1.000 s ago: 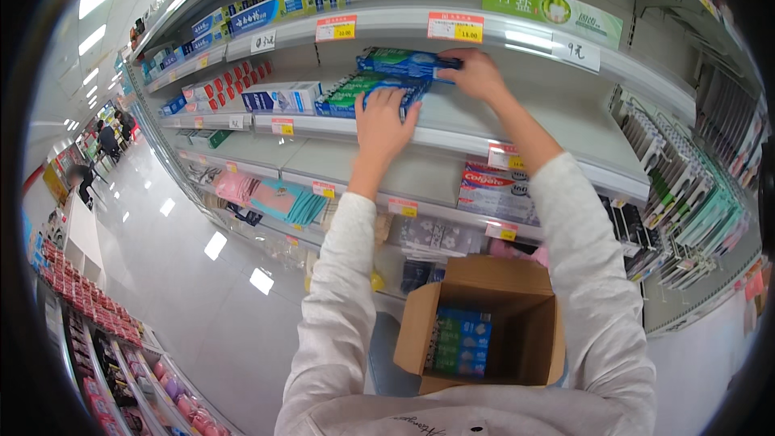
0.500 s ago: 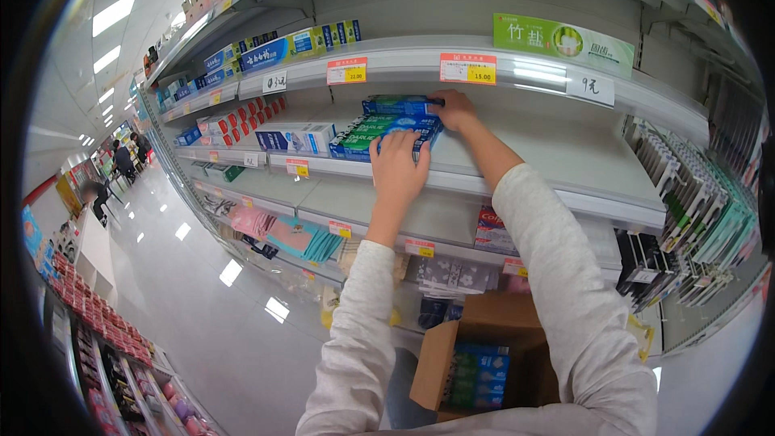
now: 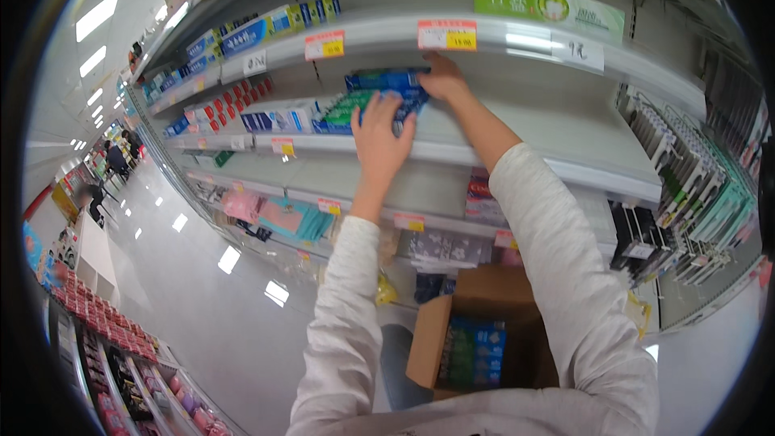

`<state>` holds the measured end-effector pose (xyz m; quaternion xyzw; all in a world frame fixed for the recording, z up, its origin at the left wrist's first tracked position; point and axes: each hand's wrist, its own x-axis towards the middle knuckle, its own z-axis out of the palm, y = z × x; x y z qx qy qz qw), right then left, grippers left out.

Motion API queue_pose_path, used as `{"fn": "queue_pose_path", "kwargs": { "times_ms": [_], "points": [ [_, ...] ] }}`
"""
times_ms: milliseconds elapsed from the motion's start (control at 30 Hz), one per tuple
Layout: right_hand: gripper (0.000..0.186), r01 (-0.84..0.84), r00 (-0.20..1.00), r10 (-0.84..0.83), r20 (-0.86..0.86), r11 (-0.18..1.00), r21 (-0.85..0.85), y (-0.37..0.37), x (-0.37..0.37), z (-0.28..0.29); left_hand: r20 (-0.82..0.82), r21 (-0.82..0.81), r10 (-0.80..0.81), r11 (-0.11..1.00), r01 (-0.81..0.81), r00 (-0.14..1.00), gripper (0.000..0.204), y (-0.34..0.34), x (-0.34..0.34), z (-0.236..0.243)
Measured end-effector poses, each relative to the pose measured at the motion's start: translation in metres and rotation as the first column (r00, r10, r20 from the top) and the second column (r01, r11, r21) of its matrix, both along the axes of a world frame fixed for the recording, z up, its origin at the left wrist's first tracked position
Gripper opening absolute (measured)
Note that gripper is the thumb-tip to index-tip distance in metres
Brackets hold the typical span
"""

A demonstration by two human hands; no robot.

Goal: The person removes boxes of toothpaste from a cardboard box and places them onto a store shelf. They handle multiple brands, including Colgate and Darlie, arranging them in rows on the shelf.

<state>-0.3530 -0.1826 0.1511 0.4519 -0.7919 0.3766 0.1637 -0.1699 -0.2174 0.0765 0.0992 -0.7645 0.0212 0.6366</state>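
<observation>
My left hand [image 3: 381, 137] rests with fingers apart on the front stack of green and blue toothpaste boxes [image 3: 339, 113] on the middle shelf. Behind it, my right hand [image 3: 442, 81] grips the right end of a blue box [image 3: 375, 78] lying at the back of that stack; its fingertips are blurred and partly hidden. White and blue boxes [image 3: 276, 116] sit just left of the stack. Below, an open cardboard carton [image 3: 428, 339] holds several similar green and blue boxes [image 3: 472, 351].
The shelf lip [image 3: 581, 178] runs below my arms, and the shelf above [image 3: 517, 40] overhangs them. Hanging packaged goods [image 3: 686, 178] fill the right side. At left, an aisle [image 3: 194, 274] has a low display [image 3: 97, 307] and people [image 3: 117, 157] farther off.
Both hands stay on the boxes, with my right hand's fingers now reaching higher at the back one's end. The camera view has shifted slightly back and forth.
</observation>
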Motion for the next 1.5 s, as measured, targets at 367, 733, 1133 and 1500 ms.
{"fn": "queue_pose_path", "kwargs": {
  "times_ms": [367, 733, 1133, 1500],
  "points": [
    [0.019, -0.689, 0.340, 0.674, 0.656, 0.653, -0.314, 0.264, 0.122, -0.126, 0.433, 0.481, -0.680, 0.729, 0.486, 0.591, 0.022, 0.191, 0.112, -0.143],
    [0.037, -0.363, 0.743, -0.403, 0.534, 0.427, 0.828, 0.336, 0.167, -0.415, 0.634, 0.746, -0.694, 0.665, -0.033, 0.341, 0.011, 0.297, 0.197, -0.273],
    [0.055, -0.050, 0.170, -0.438, 0.883, 0.891, 0.451, 0.381, 0.159, -0.573, 0.546, 0.813, -0.784, 0.581, 0.039, 0.297, 0.014, 0.295, 0.204, -0.282],
    [0.041, -0.088, 0.120, -0.367, 0.923, 0.922, 0.378, 0.373, 0.136, -0.499, 0.484, 0.859, -0.829, 0.511, 0.027, 0.282, 0.013, 0.295, 0.195, -0.276]
  ]
}}
